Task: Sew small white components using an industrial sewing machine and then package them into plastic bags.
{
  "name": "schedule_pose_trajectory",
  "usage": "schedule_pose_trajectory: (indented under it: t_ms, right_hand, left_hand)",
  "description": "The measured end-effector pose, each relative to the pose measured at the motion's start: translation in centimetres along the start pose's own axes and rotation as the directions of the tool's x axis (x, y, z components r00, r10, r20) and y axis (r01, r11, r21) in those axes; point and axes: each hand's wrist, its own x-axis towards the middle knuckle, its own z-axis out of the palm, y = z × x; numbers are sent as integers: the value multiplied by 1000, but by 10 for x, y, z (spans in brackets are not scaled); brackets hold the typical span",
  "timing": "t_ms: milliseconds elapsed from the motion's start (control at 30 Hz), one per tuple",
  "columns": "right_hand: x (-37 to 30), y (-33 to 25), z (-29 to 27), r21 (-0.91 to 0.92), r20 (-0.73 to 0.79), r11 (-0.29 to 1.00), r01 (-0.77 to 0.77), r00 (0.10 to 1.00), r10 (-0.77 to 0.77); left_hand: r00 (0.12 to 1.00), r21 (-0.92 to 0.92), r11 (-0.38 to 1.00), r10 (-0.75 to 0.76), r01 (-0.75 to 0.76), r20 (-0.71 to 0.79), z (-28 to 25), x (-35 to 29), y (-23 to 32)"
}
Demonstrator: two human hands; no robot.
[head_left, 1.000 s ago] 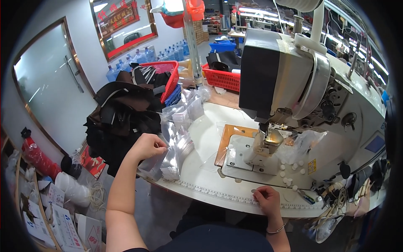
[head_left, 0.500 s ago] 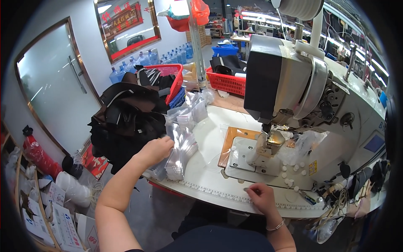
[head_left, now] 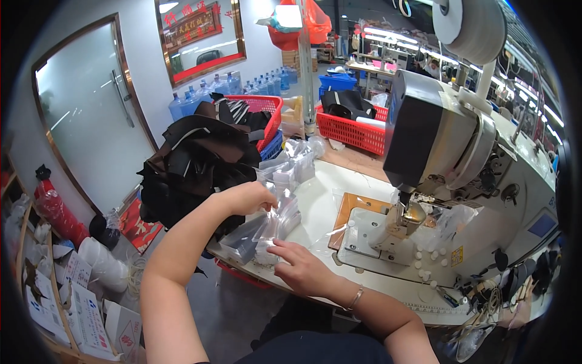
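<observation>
My left hand (head_left: 250, 199) reaches across to a stack of clear plastic pieces (head_left: 280, 219) on the left of the sewing table. Its fingers are pinched together on one of the plastic pieces. My right hand (head_left: 303, 269), with a bracelet at its wrist, is at the near edge of the same stack. Its fingers are partly stretched out and apart, and the fingertips are at the plastic. Beside the stack, on the left, rises a heap of black fabric pieces (head_left: 197, 164). To the right stands an industrial sewing machine (head_left: 418, 127), its needle area away from both hands.
Small white round pieces (head_left: 426, 276) lie by the machine's base. A ruler tape (head_left: 418, 308) runs along the table's front edge. Red baskets (head_left: 351, 126) stand at the back, near blue water bottles (head_left: 227, 85). Boxes (head_left: 85, 321) fill the lower left.
My right hand has moved left from the table's front edge to the plastic stack. My left hand has shifted slightly over the stack. The whole view has swung a little left.
</observation>
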Motion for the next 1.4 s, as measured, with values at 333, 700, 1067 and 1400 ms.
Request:
schedule_pose_trajectory:
  t_ms: [333,700,1067,1400]
  right_hand:
    - [18,2,24,90,103,995,-37,994,27]
    - [-72,-7,-78,986,164,-141,-85,608,777]
    - [-114,-27,-94,641,31,496,-586,665,746]
    - [-134,-21,-106,639,-101,304,-707,315,944]
  left_hand:
    - [861,468,883,205,43,-466,-74,22,-9]
    - [596,365,910,408,-198,-691,107,16,144]
    - [947,-935,315,-215,-163,-237,160,30,161]
    - [962,-978,-93,-218,-186,-162,148,33,168]
